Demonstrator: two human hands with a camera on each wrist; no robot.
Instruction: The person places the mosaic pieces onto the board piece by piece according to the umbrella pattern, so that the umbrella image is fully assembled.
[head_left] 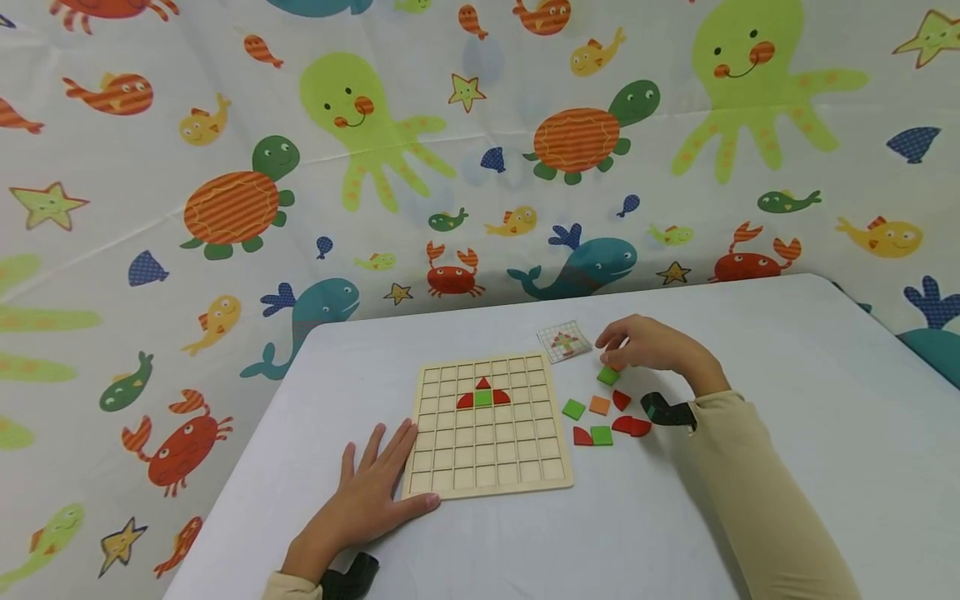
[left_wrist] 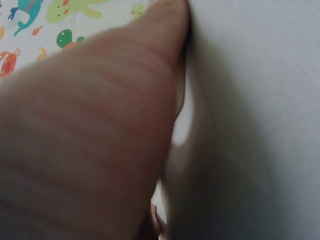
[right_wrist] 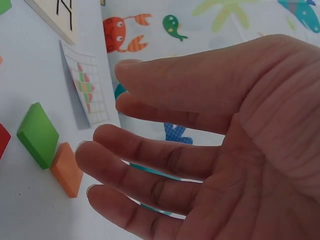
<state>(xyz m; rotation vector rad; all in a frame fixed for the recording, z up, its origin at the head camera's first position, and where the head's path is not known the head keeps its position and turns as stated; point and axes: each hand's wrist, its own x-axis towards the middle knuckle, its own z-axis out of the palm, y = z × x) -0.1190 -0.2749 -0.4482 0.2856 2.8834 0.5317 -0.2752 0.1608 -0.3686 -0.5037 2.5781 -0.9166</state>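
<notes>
My left hand lies spread at the lower left of a wooden grid board, fingertips at its left edge and thumb along the lower corner. On the board, a green square has a red triangle above it and a red quarter-round piece on its left, another on its right. My right hand hovers over loose pieces, fingers loosely bent with nothing between them in the right wrist view. Close by its fingertips lie a green square and an orange square.
A small pattern card lies beyond the board's top right corner. Right of the board are scattered another orange square, more green squares and several red pieces. A sea-animal cloth hangs behind the white table.
</notes>
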